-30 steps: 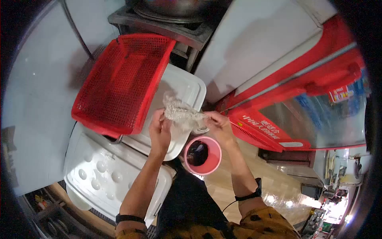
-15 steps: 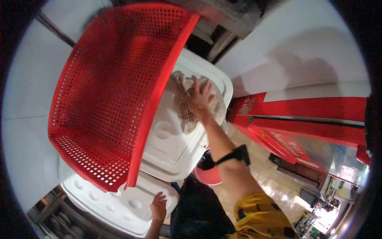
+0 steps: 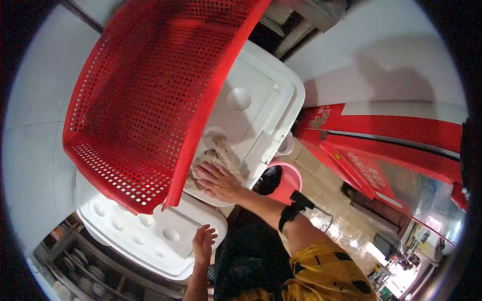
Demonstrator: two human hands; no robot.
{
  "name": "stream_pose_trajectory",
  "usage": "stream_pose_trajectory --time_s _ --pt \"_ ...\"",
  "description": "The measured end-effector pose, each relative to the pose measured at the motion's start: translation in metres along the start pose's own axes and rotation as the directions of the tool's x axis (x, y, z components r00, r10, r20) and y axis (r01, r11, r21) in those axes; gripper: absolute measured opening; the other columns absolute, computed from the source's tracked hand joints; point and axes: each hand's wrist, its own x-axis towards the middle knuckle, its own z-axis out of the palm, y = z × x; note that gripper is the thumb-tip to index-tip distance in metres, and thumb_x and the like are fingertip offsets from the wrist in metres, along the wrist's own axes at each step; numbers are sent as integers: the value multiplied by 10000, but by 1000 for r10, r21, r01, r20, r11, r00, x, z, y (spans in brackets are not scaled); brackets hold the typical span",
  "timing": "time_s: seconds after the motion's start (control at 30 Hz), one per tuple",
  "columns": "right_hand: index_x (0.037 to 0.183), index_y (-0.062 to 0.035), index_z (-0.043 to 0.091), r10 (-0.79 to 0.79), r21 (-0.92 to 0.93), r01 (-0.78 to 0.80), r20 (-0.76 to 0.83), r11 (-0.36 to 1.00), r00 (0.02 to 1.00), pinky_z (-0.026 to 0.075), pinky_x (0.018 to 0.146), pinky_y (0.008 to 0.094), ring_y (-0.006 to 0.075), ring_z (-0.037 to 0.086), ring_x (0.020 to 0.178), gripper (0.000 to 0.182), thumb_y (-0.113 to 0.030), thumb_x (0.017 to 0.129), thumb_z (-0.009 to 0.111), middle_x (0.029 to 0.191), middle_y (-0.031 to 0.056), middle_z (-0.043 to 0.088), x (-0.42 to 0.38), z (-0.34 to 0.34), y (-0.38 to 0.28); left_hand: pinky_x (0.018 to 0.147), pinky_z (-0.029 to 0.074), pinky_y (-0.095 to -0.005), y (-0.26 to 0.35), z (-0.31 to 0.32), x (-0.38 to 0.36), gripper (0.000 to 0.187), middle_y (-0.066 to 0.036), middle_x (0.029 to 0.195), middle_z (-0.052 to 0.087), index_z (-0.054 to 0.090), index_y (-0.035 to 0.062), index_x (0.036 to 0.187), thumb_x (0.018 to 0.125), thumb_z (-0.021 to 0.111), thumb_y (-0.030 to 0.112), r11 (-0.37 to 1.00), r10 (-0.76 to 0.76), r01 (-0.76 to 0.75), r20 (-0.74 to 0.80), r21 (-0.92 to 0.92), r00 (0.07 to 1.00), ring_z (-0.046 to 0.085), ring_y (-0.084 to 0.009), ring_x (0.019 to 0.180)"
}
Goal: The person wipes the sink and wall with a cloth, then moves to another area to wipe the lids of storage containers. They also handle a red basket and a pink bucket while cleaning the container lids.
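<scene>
The white lid (image 3: 261, 100) is broad and smooth, with rounded corners, a raised rim and round dimples pressed into its top; it lies flat, its left part hidden beneath a red basket. On its near end sits the cloth (image 3: 227, 156), greyish-beige, limp and crumpled into uneven folds, with a looser flap trailing away toward the dimple beyond it.

The right arm, in a mustard sleeve (image 3: 326, 273) with dark patches, reaches across from the lower right, a black band (image 3: 293, 210) strapped round it. The right hand (image 3: 219, 183) lies palm down on the cloth, fingers spread and pointing left, pressing from above without closing round it. The left hand (image 3: 203, 244) hangs free over the edge of the nearer lid, holding nothing, fingers loosely bent and apart.

The perforated red basket (image 3: 140, 100) is the biggest object near the work; its long right edge slants over the lid and comes close to the fingertips and cloth, blocking the leftward side. To the right stands a red cabinet (image 3: 361, 170) with a glass door. A second white lid (image 3: 120, 236), also dimpled, sits nearer, partly under the basket's lower corner. At lower left a dark rack (image 3: 123, 273) holds round dishes (image 3: 78, 258). Beside the first lid, a pink bucket (image 3: 291, 176) with something dark inside stands on the floor, partly covered by the right forearm.
</scene>
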Motion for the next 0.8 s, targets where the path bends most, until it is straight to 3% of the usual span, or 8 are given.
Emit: stream_pose_trajectory --time_s 0.1,0.2,0.27,0.37,0.47,0.53,0.67,0.8 --pt "1281 -225 521 2 8 -1 -42 1000 999 204 1091 528 304 284 1349 528 -376 777 568 1444 88 359 -12 -6 33 666 474 -258 -13 -18 -9 315 -102 1015 641 517 22 1216 929 520 150 999 -31 30 -41 -13 999 623 -155 825" --pt "1305 -249 502 326 -108 -339 -122 935 938 236 1047 558 323 316 1318 517 -381 809 570 1427 99 374 -21 -10 49 671 478 -263 -40 -40 -18 322 -103 1015 640 515 17 1219 927 521 151 999 -53 53 -81 -14 995 622 -159 828" --pt "1358 -228 455 531 -175 -568 -217 805 819 222 1033 583 343 323 1304 559 -377 831 567 1402 138 380 -9 -14 64 680 487 -274 -52 -52 -22 333 -107 1013 640 516 15 1219 919 524 158 996 -93 94 -102 3 990 627 -170 835" --pt "1387 -94 391 604 -122 -761 -535 637 591 236 1034 579 378 369 1244 607 -325 851 555 1294 224 435 6 -17 106 683 500 -288 -64 -59 -33 337 -119 1027 638 514 13 1217 913 520 159 999 -27 25 -108 -21 994 633 -185 839" --pt "1392 -17 343 710 -24 -840 -521 543 474 266 1043 533 388 393 1213 644 -292 850 556 1234 238 464 -7 -3 100 679 512 -305 -75 -64 -39 339 -132 1046 634 508 7 1217 912 511 155 999 -31 28 -129 -25 991 642 -202 845" --pt "1388 1 334 688 -33 -792 -474 610 550 249 1073 517 408 397 1209 634 -233 845 561 1197 267 472 -20 11 52 678 515 -307 -87 -70 -40 338 -136 1050 634 507 8 1217 912 512 154 994 -84 75 -105 -84 991 644 -204 846" --pt "1412 -80 335 753 40 -787 -323 615 573 217 1083 537 450 351 1236 639 -197 836 585 1283 293 399 -26 28 -55 674 517 -310 -95 -75 -55 340 -144 1052 636 510 3 1211 907 520 155 985 -130 118 -91 -128 987 647 -211 848" --pt "1366 -85 388 735 63 -752 -280 656 617 258 1039 555 461 369 1197 619 -143 794 618 1285 283 400 -48 42 -89 675 513 -315 -107 -85 -54 343 -147 1052 636 512 -10 1206 906 522 156 990 -102 92 -96 -105 990 647 -214 847"
